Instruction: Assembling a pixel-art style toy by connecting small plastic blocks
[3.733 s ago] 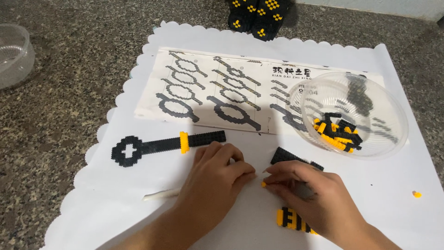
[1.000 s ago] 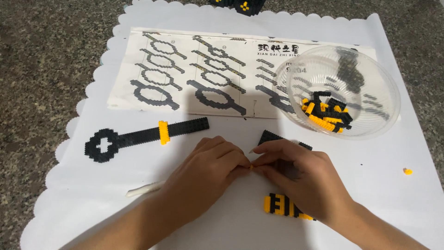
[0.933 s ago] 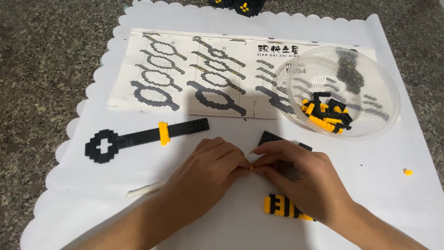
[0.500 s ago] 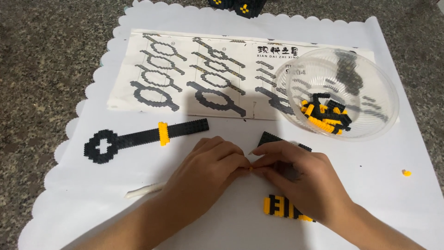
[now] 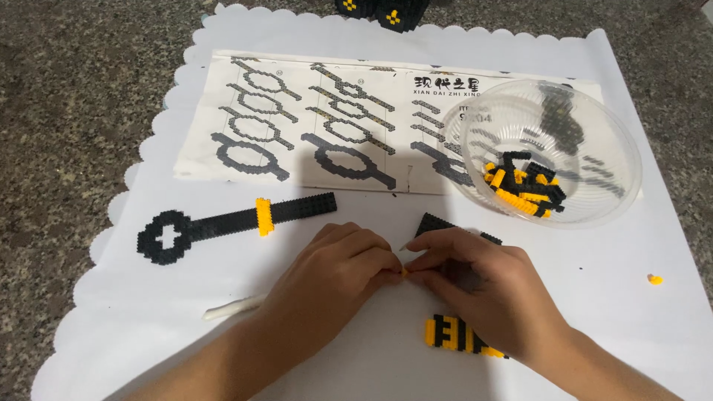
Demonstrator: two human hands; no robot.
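Note:
My left hand (image 5: 330,276) and my right hand (image 5: 486,291) meet fingertip to fingertip over the white mat (image 5: 148,312), pinching a tiny yellow brick piece (image 5: 404,273) between them. A black flat brick piece (image 5: 440,224) pokes out just behind my right hand, partly hidden by it. Under my right wrist lies a small black-and-yellow striped brick assembly (image 5: 454,334). To the left rests a long black key-shaped brick build with a yellow band (image 5: 230,221).
A clear plastic bowl (image 5: 594,126) at the right holds several black and yellow bricks (image 5: 523,189). A printed instruction sheet (image 5: 312,122) lies behind. A white stick-like tool (image 5: 230,308) lies by my left wrist, and a lone yellow piece (image 5: 654,279) sits at the right. Black-and-yellow blocks (image 5: 382,9) stand at the top edge.
Both hands stay pressed together at the same spot with only slight finger shifts. The view has drifted a little since 3.7 s ago, so the mat and bowl sit differently in frame.

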